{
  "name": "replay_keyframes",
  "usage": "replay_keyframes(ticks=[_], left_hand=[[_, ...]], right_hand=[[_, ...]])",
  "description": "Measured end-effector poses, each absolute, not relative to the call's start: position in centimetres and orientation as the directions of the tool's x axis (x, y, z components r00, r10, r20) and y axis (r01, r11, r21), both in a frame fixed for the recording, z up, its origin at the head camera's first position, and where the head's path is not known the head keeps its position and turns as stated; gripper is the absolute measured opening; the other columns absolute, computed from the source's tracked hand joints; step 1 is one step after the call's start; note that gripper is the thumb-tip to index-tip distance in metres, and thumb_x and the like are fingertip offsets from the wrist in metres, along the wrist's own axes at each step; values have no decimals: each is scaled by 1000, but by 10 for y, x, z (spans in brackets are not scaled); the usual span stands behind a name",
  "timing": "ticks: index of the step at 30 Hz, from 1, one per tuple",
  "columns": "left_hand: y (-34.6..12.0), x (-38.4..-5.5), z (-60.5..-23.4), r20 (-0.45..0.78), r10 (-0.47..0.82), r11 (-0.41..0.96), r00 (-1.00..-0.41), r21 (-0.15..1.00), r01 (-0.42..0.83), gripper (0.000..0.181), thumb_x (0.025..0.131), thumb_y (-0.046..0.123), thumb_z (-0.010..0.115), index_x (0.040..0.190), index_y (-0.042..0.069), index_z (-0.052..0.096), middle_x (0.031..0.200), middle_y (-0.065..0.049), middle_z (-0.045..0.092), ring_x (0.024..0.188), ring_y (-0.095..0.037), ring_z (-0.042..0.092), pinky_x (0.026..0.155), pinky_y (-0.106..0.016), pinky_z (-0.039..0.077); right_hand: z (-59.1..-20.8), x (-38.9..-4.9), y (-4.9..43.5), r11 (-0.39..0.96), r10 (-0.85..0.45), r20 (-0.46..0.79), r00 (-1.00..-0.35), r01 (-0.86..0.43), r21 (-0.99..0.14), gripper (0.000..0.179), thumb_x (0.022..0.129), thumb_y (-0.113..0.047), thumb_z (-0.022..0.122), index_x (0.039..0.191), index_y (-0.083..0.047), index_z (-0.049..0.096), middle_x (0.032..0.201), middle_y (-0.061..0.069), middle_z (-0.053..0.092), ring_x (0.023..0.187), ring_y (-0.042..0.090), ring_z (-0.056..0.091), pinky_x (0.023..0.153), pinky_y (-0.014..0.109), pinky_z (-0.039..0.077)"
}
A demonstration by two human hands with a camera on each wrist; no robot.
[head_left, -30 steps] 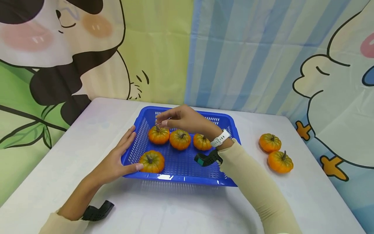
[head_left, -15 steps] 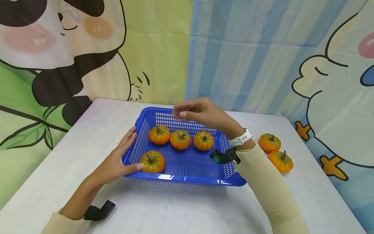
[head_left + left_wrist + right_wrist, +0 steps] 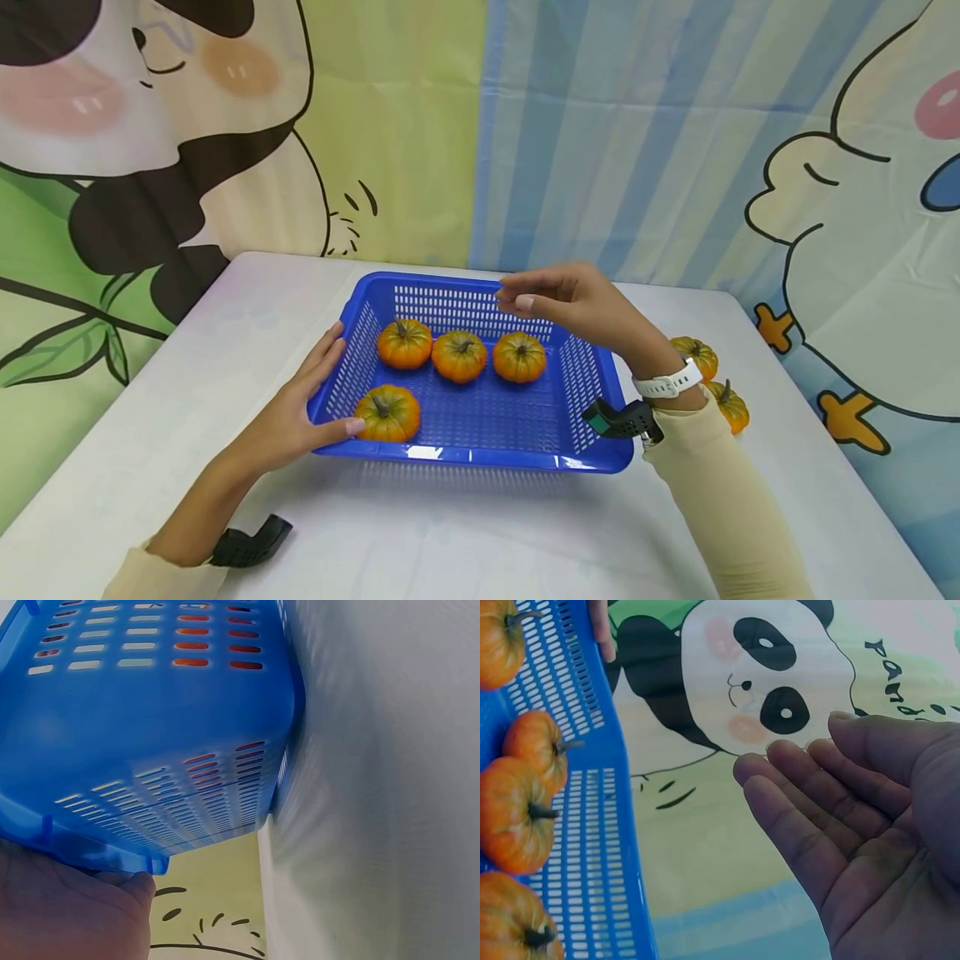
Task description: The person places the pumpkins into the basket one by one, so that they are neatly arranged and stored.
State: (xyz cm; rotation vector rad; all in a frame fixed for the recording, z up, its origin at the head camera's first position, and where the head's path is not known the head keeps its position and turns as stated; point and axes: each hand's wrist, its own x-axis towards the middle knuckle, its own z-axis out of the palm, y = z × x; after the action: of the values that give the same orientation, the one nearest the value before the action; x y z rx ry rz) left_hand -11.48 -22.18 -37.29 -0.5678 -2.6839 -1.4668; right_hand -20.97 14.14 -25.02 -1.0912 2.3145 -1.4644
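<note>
Left hand point(image 3: 300, 408) spread, thumb apart from straight fingers, against the left edge and near-left corner of a blue perforated plastic basket point(image 3: 487, 456); right hand point(image 3: 581, 304) holds nothing, fingers loosely bent, above the far edge. One ribbed orange-green round pumpkin point(image 3: 390, 414) sits in that corner, three similar pumpkins point(image 3: 459, 357) in a row nearer the far edge. Two more pumpkins point(image 3: 731, 408), partly hidden by the right arm, lie right of the basket on the white-covered table point(image 3: 450, 542).

Black letters point(image 3: 892, 671) reading "pand" stand on the far-left backdrop point(image 3: 697, 855), beside its panda point(image 3: 746, 686); any further letters are unclear.
</note>
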Motion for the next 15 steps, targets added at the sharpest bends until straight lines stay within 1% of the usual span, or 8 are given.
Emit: replay_keyframes(ticks=[3, 5, 10, 15], left_hand=[[-222, -114, -373, 192, 298, 493, -935, 808, 323, 99, 81, 29, 75, 156, 10, 13, 163, 5, -2, 147, -32, 1, 105, -72, 15], [-221, -114, -373, 189, 297, 494, -936, 808, 320, 99, 81, 29, 75, 156, 10, 13, 163, 5, -1, 147, -32, 2, 105, -72, 16], [-220, -115, -373, 195, 299, 486, -934, 812, 325, 98, 82, 28, 75, 157, 10, 14, 163, 6, -2, 147, -32, 2, 105, -71, 16], [-221, -115, -373, 196, 295, 493, -935, 807, 325, 99, 81, 28, 75, 156, 11, 13, 163, 6, -1, 148, -31, 1, 106, -71, 15]], right_hand=[[-255, -206, 151, 238, -666, 216, -714, -479, -845, 30, 99, -8, 56, 126, 2, 63, 116, 13, 68, 106, 25, 66, 89, 34, 53], [-258, -202, 158, 255, -654, 218, -724, -483, -838, 31, 99, -10, 57, 127, 1, 63, 116, 12, 68, 106, 26, 66, 90, 33, 52], [-261, -193, 176, 314, -600, 244, -762, -504, -805, 32, 99, -15, 59, 128, -4, 63, 115, 7, 69, 104, 22, 67, 89, 31, 53], [-268, -186, 194, 340, -546, 250, -800, -484, -806, 32, 98, -13, 59, 128, -1, 63, 113, 8, 69, 103, 22, 67, 88, 30, 53]])
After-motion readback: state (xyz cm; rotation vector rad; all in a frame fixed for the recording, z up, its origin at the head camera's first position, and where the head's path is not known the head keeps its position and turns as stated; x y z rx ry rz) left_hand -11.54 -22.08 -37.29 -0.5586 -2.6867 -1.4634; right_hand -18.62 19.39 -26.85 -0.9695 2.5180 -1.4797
